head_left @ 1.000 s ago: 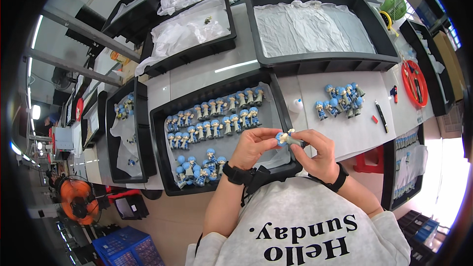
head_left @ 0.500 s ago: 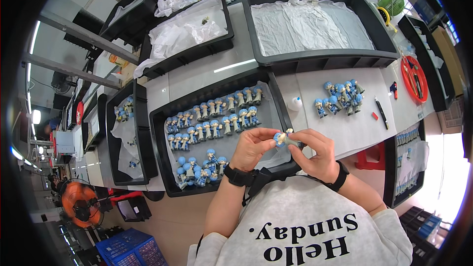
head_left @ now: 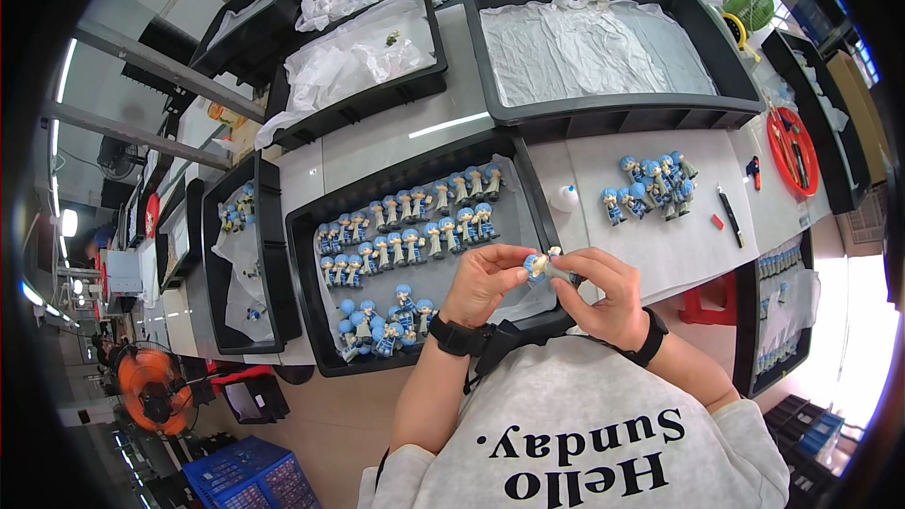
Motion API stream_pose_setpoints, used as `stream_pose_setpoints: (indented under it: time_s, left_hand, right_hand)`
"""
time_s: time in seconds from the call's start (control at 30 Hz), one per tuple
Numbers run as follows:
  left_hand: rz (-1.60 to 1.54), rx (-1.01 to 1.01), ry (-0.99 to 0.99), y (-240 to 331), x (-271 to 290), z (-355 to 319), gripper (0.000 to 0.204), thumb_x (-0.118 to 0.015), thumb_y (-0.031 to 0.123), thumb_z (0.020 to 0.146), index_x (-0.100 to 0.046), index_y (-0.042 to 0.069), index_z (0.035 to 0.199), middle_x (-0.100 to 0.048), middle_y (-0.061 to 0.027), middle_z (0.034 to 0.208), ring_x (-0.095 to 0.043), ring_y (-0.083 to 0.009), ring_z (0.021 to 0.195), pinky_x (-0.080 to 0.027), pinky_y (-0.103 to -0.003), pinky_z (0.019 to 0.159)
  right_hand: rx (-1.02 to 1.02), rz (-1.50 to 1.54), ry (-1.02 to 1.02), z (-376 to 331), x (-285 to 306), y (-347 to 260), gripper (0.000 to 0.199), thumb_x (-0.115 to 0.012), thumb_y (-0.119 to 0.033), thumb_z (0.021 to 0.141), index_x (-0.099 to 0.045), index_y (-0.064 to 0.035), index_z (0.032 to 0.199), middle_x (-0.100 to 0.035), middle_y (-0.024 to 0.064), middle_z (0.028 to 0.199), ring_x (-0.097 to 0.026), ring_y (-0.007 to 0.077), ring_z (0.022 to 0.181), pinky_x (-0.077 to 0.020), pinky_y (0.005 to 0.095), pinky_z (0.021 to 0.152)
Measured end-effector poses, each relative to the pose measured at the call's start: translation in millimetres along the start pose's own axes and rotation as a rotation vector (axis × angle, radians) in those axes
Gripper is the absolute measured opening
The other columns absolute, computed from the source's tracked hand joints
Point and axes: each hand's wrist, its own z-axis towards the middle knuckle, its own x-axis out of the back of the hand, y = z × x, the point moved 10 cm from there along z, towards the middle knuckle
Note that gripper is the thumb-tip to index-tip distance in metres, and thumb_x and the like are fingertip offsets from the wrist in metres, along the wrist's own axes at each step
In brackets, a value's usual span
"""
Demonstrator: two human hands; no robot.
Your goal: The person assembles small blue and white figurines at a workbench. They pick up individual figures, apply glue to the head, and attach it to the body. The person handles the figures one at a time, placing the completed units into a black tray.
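My left hand (head_left: 485, 281) and my right hand (head_left: 603, 294) meet over the near right corner of a black tray (head_left: 304, 294), and together they pinch one small blue-haired figurine (head_left: 538, 266). The tray holds rows of the same figurines (head_left: 407, 226) lying on grey foam, plus a loose pile (head_left: 382, 322) at its near left. A second group of figurines (head_left: 650, 187) stands on the white mat right of the tray. Both wrists wear black bands.
A small white bottle (head_left: 565, 197) stands by the tray's far right corner. A black pen (head_left: 729, 217) and a red piece lie on the mat. A large black tray with white sheeting (head_left: 603, 115) sits beyond. More trays stand at left and right; an orange fan (head_left: 149, 386) is at floor level.
Both hands stay together on the figurine with only slight finger shifts. The view has drifted a little; nothing else has moved.
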Motion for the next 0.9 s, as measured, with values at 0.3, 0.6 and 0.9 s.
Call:
stream_pose_setpoints:
  time_s: [0.3,0.6,0.9]
  left_hand:
    - [0.080,-0.085,-0.068,14,-5,2,0.028,-0.059,-0.001,0.081,-0.058,-0.002,0.109,-0.059,-0.0164,0.112,-0.058,-0.0222,0.103,-0.047,-0.034,0.090]
    - [-0.045,-0.090,0.007,9,-2,18,0.026,-0.051,0.003,0.088,-0.057,0.002,0.114,-0.055,-0.0141,0.119,-0.055,-0.0215,0.107,-0.046,-0.034,0.092]
    - [-0.082,-0.114,-0.003,11,-7,21,0.028,-0.050,0.001,0.088,-0.056,0.003,0.115,-0.054,-0.0147,0.120,-0.054,-0.0211,0.109,-0.044,-0.032,0.095]
  right_hand:
    - [0.070,-0.041,0.026,-4,-3,0,0.030,-0.069,0.002,0.069,-0.062,-0.0021,0.098,-0.061,0.0107,0.090,-0.062,0.0190,0.070,-0.0507,0.0259,0.059]
    - [-0.119,0.170,0.058,-14,-9,36,0.034,-0.070,0.002,0.070,-0.057,-0.0010,0.102,-0.058,0.0125,0.105,-0.061,0.0181,0.087,-0.0520,0.0274,0.073]
    - [-0.299,0.405,0.079,-25,-17,61,0.040,-0.067,0.006,0.073,-0.051,0.0003,0.109,-0.055,0.0115,0.112,-0.055,0.0165,0.102,-0.0488,0.0282,0.085]
